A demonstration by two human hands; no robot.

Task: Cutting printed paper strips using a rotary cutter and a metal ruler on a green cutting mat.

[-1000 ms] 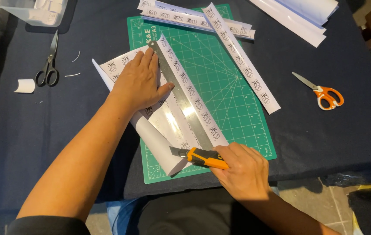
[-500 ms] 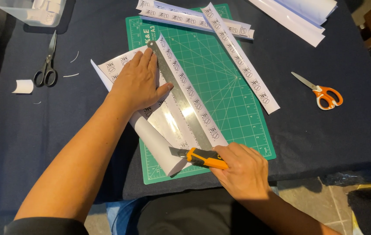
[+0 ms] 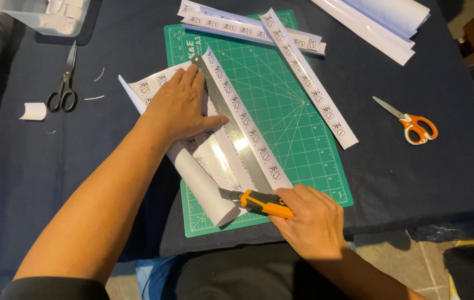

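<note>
My left hand (image 3: 181, 105) presses flat on a metal ruler (image 3: 231, 125) and a white printed sheet (image 3: 209, 161) that curls into a roll at its near end. Both lie diagonally on a green cutting mat (image 3: 298, 128). My right hand (image 3: 312, 222) grips an orange and black utility knife (image 3: 256, 201) at the near end of the ruler, its blade tip against the sheet. A cut printed strip (image 3: 248, 122) lies along the ruler's right side.
More cut strips (image 3: 309, 83) lie across the mat's far end. Orange-handled scissors (image 3: 412, 122) rest on the right, black scissors (image 3: 65, 83) on the left, beside a white paper scrap (image 3: 32, 111). A clear plastic box (image 3: 48, 14) and a white paper roll (image 3: 381, 22) sit at the back.
</note>
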